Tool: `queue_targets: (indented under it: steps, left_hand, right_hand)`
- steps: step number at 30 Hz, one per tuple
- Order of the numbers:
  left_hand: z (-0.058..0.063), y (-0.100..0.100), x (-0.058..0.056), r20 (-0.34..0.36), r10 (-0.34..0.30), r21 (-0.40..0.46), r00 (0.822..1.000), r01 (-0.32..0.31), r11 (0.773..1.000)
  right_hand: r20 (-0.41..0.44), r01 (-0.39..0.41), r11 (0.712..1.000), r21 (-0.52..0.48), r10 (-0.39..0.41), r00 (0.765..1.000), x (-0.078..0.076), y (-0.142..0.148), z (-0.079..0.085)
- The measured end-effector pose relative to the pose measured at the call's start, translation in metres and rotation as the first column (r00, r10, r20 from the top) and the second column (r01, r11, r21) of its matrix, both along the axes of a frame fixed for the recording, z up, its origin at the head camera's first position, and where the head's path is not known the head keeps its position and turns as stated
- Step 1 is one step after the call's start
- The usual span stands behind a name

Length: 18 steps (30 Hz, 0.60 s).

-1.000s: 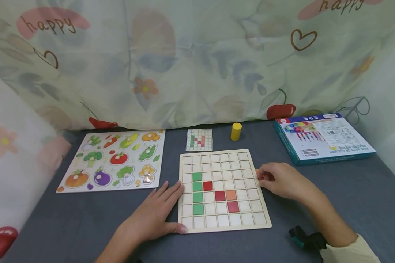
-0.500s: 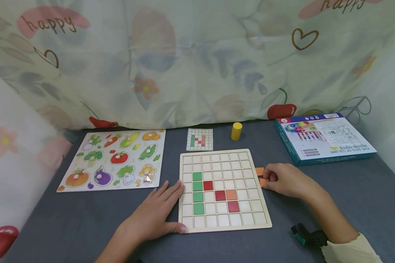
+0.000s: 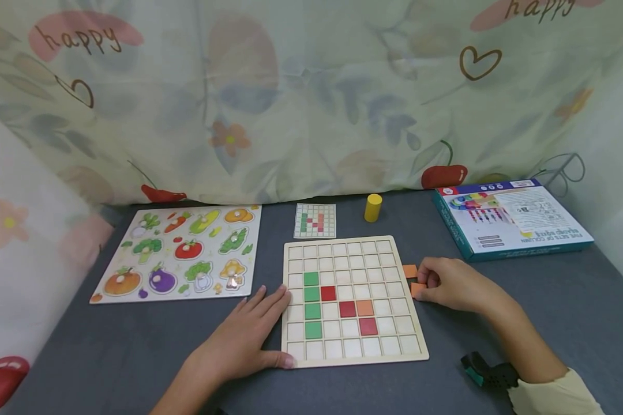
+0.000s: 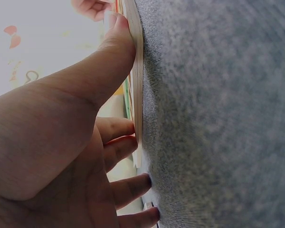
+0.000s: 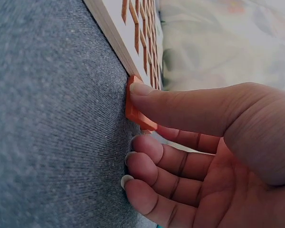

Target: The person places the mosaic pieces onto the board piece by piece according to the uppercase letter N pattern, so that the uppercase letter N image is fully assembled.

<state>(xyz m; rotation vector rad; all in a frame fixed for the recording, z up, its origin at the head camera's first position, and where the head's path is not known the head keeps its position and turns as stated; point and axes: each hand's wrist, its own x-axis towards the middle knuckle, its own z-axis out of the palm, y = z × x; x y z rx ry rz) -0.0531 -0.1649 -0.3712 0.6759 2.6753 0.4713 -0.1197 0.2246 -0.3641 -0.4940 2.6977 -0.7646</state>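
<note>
A square wooden grid board (image 3: 342, 349) lies on the table, with green, red and orange tiles in several cells. My left hand (image 3: 251, 331) rests at its left edge, fingers extended. Seen from the left wrist, the thumb (image 4: 116, 47) lies against the board's rim. Just off the right edge of the board, my right hand (image 3: 454, 283) has thumb and curled fingers at a loose orange tile (image 3: 417, 290). In the right wrist view the thumb tip is on that tile (image 5: 131, 102), close to the board's edge. A second orange tile (image 3: 410, 271) lies just beyond it.
Behind the board stand a small pattern card (image 3: 314, 221) and a yellow cylinder (image 3: 372, 207). A vegetable puzzle board (image 3: 176, 271) lies at the left, a game box (image 3: 514, 219) at the back right. A patterned curtain (image 3: 311, 115) hangs behind the table.
My right hand has drawn slightly right, away from the board, with the nearer orange tile following; both orange tiles show more now. My left hand has kept still.
</note>
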Motion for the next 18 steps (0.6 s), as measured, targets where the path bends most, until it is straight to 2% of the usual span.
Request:
queue_targets:
  steps: [18]
  left_hand:
    - [-0.001,-0.002,0.001,-0.017,-0.016,0.014,1.000,0.016,1.000]
  right_hand:
    - [0.007,-0.013,1.000,-0.009,0.013,1.000,0.000,0.001,0.012]
